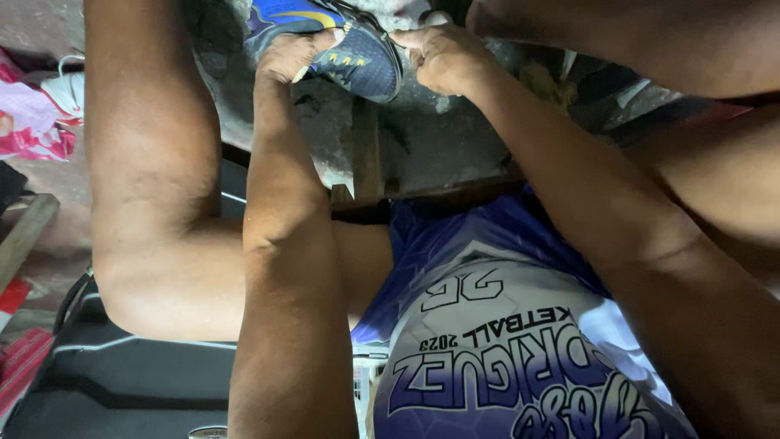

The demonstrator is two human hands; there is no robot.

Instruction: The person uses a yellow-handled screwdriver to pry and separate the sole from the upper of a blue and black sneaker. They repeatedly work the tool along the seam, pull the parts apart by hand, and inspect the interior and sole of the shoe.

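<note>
— Blue sports shoe (349, 45), up at the top of the view, resting on a rough grey slab (431, 138) between the knees. Left hand (288, 55) clamped on its near side, fingers (325, 39) curled over the upper. Right hand (443, 57) at the toe end, fingers (406, 41) pinched tight on the edge there, or on something small against it; too small to tell which.

— Handling?

— Probably light. Mesh-like upper likely soft and yielding; sole stiffer, with some spring. Not fragile, hardly slippery. Best gripped as now: one palm around the body, the other pinching the rim.

— Surface?

— Concrete-looking, chipped and stained, with a wooden strip (366, 154) running underneath. Uneven, so liable to rock under pressure unless braced by that left hand.

— Room?

— Dim and cramped. Seated low, bare knees wide apart, blue-and-white printed jersey (504, 341) filling the lower view. Pink-and-white bag (36, 122) off at the left edge, dark padded seat (122, 382) below, bits of clutter behind the slab at upper right.
</note>
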